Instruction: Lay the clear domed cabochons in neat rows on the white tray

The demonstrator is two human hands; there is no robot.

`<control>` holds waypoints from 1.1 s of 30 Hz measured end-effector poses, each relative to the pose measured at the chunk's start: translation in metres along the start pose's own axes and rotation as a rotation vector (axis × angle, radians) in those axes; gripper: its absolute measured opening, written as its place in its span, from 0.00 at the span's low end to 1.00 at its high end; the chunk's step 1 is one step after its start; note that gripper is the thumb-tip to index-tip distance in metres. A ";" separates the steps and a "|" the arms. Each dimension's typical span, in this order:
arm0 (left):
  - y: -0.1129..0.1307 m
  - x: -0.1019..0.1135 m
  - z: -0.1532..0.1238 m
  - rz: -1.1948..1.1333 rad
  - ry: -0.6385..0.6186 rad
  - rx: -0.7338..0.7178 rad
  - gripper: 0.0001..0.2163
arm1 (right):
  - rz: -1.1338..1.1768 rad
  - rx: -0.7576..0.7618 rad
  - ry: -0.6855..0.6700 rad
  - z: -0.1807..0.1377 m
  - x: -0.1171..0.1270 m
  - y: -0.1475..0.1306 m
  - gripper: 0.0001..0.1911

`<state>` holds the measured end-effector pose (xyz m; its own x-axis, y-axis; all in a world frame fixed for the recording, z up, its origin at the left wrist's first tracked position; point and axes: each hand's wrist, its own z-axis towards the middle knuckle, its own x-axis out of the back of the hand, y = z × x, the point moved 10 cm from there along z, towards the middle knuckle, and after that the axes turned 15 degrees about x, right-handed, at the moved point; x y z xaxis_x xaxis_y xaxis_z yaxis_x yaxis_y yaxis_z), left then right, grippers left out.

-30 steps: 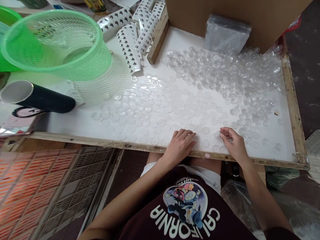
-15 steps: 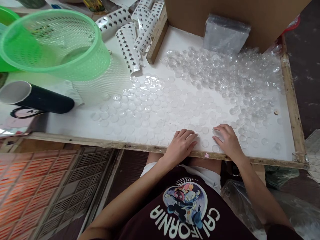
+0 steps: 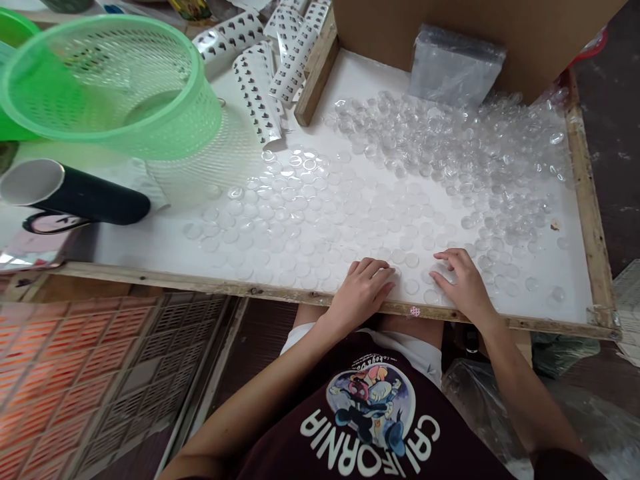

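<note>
Clear round discs (image 3: pixel 295 215) lie flat in a spread layer across the white tabletop (image 3: pixel 150 248). My left hand (image 3: pixel 365 287) rests by the front edge with its fingers curled together and the thumb close to the forefinger. What may be between those fingertips is hidden. To its right, my right hand (image 3: pixel 463 277) has thumb and fingers apart, low over the table, with no clearly visible disc gripped. Single discs lie between the two hands, one of them a clear disc (image 3: pixel 411 287). Beyond my right hand, a heap of clear discs (image 3: pixel 430 143) covers the far right.
A green mesh basket (image 3: pixel 200 120) stands at the left behind a dark tube (image 3: pixel 105 197). Printed sticker sheets (image 3: pixel 257 93) lie beside a wooden block (image 3: pixel 316 83). A packet of clear bags (image 3: pixel 457 67) leans on a cardboard box (image 3: pixel 380 27). Wooden strips (image 3: pixel 593 247) edge the table.
My right hand has parted its thumb and fingers, letting go of the clear disc it pinched, and has shifted slightly right. My left hand has stayed in place.
</note>
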<state>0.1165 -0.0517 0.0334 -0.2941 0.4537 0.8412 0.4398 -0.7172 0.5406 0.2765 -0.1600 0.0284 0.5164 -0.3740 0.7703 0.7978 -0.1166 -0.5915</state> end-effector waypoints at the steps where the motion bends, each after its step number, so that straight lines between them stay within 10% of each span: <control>1: 0.000 0.000 0.000 0.002 0.000 0.000 0.11 | -0.027 0.025 -0.023 0.000 -0.002 -0.003 0.14; 13: 0.011 -0.003 0.000 0.000 -0.023 -0.048 0.13 | -0.085 0.164 -0.174 0.002 -0.032 -0.033 0.12; 21: 0.056 -0.048 -0.004 0.057 -0.216 -0.362 0.27 | -0.247 0.050 0.134 0.005 0.029 0.016 0.13; 33: 0.026 -0.024 -0.011 0.048 -0.165 -0.291 0.27 | -0.002 -0.034 0.041 0.004 0.010 0.018 0.07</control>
<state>0.1257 -0.0873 0.0272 -0.1273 0.4780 0.8691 0.1822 -0.8501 0.4942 0.2971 -0.1626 0.0267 0.5014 -0.4110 0.7613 0.7873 -0.1482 -0.5985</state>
